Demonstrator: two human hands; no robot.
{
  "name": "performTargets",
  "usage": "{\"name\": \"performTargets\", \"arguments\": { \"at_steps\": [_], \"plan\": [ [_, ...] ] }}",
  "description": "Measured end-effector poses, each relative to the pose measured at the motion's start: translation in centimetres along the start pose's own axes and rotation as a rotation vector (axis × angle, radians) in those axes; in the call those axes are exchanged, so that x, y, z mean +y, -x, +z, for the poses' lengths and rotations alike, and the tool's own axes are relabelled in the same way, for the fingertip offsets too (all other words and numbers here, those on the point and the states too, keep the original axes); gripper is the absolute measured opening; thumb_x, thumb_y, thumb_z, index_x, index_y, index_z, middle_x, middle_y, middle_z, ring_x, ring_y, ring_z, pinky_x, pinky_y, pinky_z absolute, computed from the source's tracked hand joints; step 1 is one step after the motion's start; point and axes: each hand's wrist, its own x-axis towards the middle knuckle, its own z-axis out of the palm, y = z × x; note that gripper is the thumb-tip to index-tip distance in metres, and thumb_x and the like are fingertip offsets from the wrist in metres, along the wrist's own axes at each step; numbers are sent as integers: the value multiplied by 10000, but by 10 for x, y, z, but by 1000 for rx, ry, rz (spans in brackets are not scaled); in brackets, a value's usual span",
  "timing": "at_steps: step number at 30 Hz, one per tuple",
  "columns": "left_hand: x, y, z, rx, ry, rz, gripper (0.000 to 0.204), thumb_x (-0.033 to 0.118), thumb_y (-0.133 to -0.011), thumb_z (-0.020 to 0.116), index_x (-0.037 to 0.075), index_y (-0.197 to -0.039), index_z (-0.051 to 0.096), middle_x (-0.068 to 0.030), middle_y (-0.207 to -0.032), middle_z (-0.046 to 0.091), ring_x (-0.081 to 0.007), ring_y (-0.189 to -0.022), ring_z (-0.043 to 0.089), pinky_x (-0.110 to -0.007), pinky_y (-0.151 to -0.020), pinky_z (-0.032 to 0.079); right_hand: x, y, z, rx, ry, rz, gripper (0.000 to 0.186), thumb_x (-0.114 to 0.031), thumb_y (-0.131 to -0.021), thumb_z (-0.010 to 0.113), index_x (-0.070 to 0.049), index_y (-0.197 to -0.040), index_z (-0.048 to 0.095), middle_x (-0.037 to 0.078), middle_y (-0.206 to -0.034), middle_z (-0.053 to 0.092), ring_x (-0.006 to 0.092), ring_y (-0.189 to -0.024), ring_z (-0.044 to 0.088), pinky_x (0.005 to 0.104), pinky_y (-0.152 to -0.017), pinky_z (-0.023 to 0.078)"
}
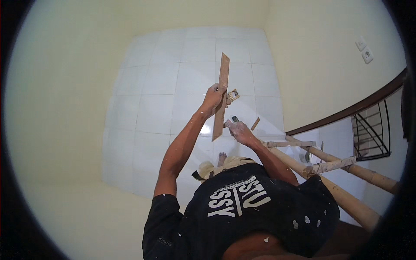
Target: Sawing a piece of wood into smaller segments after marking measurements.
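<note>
My left hand (212, 98) is closed around the middle of a long, flat wooden strip (224, 67) with slanted ends, held out in front of me. Below and to the right of it, my right hand (240, 131) is closed, its fingers whitened with dust or paint. A small brown piece shows at those fingertips, near the strip's lower part; what it belongs to I cannot make out. Just beyond the right hand is a small dark object (235, 118), too small to name. A small yellowish item (234, 94) appears beside the strip, partly hidden by it.
A short wooden piece (255, 123) lies on the white tiled floor (158, 110). At my right stands a wooden pole ladder (331, 184). Beyond it are a doorway and a black metal frame (376, 132). The right wall carries a white socket (367, 55) and a switch (361, 43).
</note>
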Motion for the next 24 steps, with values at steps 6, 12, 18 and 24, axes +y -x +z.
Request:
{"name": "performTargets", "arguments": {
  "at_steps": [6,12,18,24],
  "plan": [
    [-16,-50,-13,-129,-98,3,307,349,-935,515,44,-934,477,-56,-690,537,-163,-496,573,-284,-415,475,-8,-42,23,147,-183,105,525,-462,-907,502,13,-706,598,4,-521,401,127,-528,339,352,-516,316],
    [-42,-94,-16,-411,-70,-131,438,459,-916,484,40,-1041,497,-77,-787,559,-179,-673,593,-322,-581,499,6,-55,49,405,-535,259,336,-348,-901,557,-34,-828,653,-50,-543,391,66,-463,329,274,-423,285],
    [-69,-122,-37,-562,-110,-261,487,490,-940,385,39,-1067,517,-97,-932,601,-183,-812,585,-330,-694,470,-26,-54,53,995,-1292,249,262,-225,-859,607,-195,-665,432,-100,-512,318,38,-400,276,217,-398,232],
    [-84,-138,-38,-829,-437,-131,470,467,-955,390,43,-1019,582,-84,-985,634,-182,-837,605,-315,-689,480,-35,-39,61,1196,-1433,296,205,-233,-823,621,-140,-687,499,-63,-518,350,63,-398,304,233,-382,257]
  ]
}}
